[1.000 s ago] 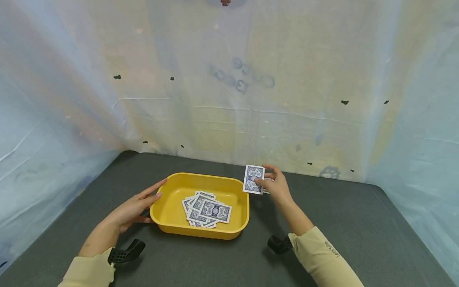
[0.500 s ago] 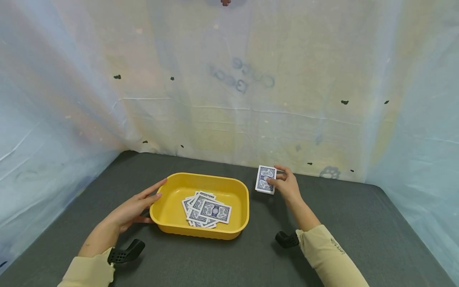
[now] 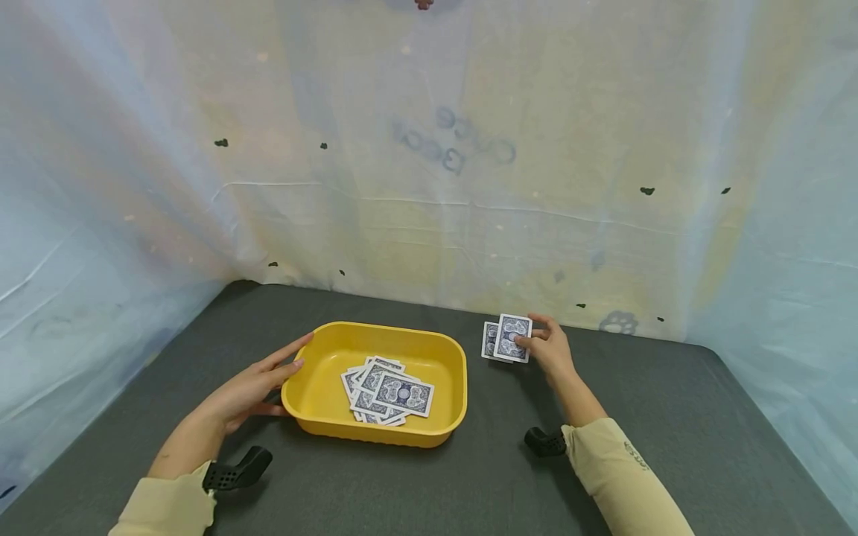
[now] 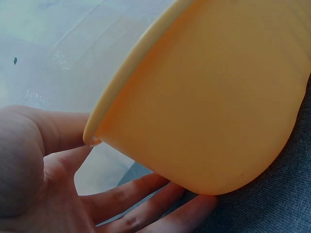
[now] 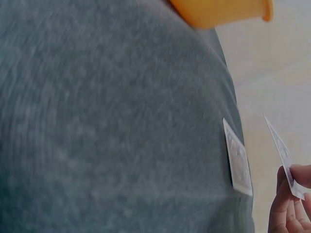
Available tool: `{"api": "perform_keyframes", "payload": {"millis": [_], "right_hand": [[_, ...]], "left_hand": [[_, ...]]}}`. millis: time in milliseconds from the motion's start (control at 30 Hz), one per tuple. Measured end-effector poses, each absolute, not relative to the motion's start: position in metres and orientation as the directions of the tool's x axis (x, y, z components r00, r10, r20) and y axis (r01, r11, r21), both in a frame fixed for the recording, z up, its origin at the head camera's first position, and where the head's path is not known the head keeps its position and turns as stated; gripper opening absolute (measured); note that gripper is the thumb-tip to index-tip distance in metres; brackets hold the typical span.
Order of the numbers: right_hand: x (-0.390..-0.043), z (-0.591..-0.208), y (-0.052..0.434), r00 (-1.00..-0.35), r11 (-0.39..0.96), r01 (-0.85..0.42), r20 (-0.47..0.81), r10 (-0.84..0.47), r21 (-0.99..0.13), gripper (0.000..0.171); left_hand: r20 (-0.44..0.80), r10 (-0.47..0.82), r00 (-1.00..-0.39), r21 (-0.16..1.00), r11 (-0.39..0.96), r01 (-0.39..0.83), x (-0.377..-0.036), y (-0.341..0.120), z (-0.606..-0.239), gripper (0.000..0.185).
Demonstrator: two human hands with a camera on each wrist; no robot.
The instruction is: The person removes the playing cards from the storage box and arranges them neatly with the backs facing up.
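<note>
Pinching thin rectangular card (image 3: 512, 329), right hand (image 3: 548, 348); left hand (image 3: 244, 389) holding round-cornered tray (image 3: 320, 380).

Dark grey tabletop (image 3: 670, 432), pale creased sheeting (image 3: 570, 112) on 3 sides, small dark spots (image 3: 646, 191)

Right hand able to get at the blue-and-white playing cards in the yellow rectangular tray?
Likely yes: the right hand is right of the open tray, with nothing covering the cards. It pinches another card, though, so may need to release that first.
</note>
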State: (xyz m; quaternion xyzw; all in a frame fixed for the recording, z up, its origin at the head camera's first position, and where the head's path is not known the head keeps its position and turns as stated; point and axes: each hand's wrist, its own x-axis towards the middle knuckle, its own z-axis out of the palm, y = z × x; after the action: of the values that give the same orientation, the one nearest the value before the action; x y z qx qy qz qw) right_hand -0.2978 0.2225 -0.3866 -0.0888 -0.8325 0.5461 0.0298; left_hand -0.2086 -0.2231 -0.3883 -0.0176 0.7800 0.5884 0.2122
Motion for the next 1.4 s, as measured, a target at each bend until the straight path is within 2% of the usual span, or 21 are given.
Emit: {"api": "perform_keyframes", "payload": {"millis": [433, 800, 1133, 1400], "right_hand": [[-0.304, -0.398, 0.242, -0.973, 0.394, 0.153, -0.07, 0.218, -0.906, 0.062], [-0.308, -0.401, 0.257, -0.97, 0.461, 0.162, -0.055, 0.237, -0.872, 0.063], [-0.306, -0.4, 0.26, -0.967, 0.569, 0.2, -0.066, 0.247, -0.798, 0.065], [-0.307, -0.401, 0.262, -0.973, 0.678, 0.182, -0.032, 0.227, -0.713, 0.061]], "left_hand": [[-0.357, 0.217, -0.909, 0.906, 0.317, -0.28, -0.208, -0.222, -0.388, 0.065], [-0.344, 0.245, -0.907, 0.914, 0.307, -0.264, -0.209, -0.223, -0.389, 0.066], [-0.347, 0.227, -0.91, 0.914, 0.301, -0.274, -0.209, -0.224, -0.388, 0.067], [-0.323, 0.251, -0.912, 0.923, 0.297, -0.245, -0.207, -0.224, -0.39, 0.068]]}}
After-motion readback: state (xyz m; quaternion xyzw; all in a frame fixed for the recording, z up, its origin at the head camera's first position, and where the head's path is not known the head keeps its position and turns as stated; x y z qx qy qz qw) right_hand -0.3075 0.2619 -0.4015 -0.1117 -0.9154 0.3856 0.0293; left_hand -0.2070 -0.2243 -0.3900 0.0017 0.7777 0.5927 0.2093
